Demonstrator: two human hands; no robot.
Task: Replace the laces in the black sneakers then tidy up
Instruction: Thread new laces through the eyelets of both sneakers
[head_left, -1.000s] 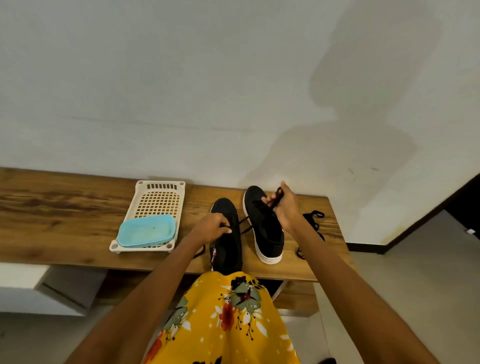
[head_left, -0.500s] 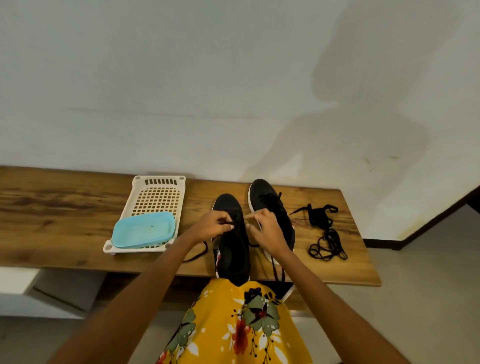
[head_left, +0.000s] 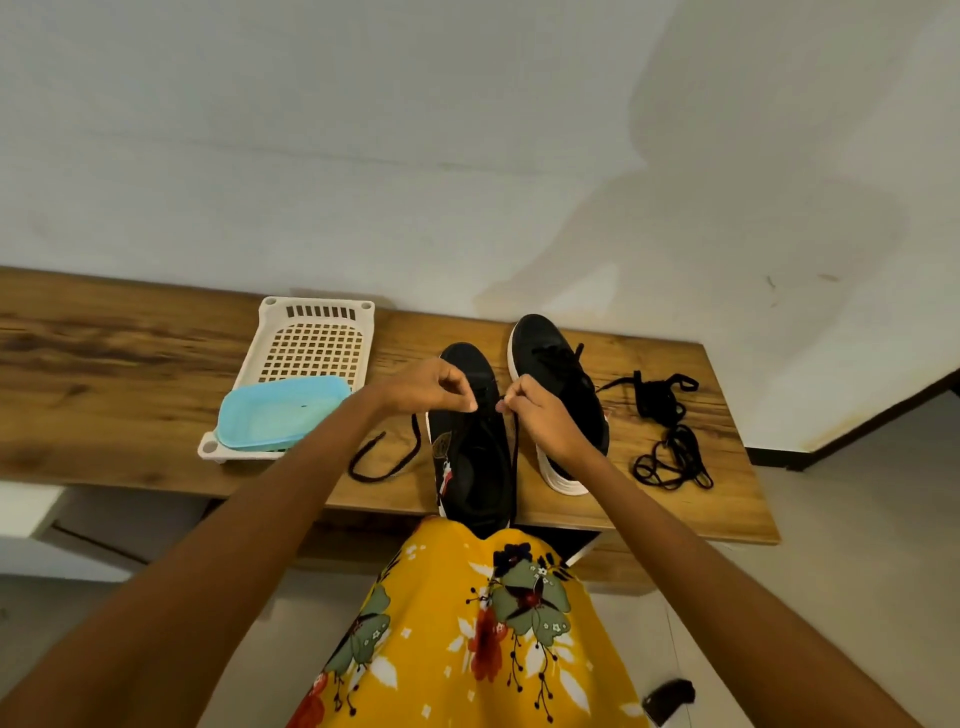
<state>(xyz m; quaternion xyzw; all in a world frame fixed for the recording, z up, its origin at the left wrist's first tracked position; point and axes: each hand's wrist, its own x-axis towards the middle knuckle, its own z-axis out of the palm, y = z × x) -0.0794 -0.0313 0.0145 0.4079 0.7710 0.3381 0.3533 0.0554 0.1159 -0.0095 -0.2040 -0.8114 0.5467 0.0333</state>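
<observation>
Shifted right hand (head_left: 540, 415) from far sneaker (head_left: 561, 384) to near sneaker (head_left: 472, 447) on bench (head_left: 130, 374), both it and left hand (head_left: 434, 387) pinching lace (head_left: 511, 457); best kept taut, ends level, before threading next eyelets.

A plain white wall (head_left: 363, 130) fills the upper half of the view, with soft grey shadows across its right side. Against it stands a wooden counter (head_left: 104, 374) with dark, streaky grain. Below lies a pale floor (head_left: 857, 545). A dark skirting strip (head_left: 857, 423) runs along the wall's foot at the right.
</observation>
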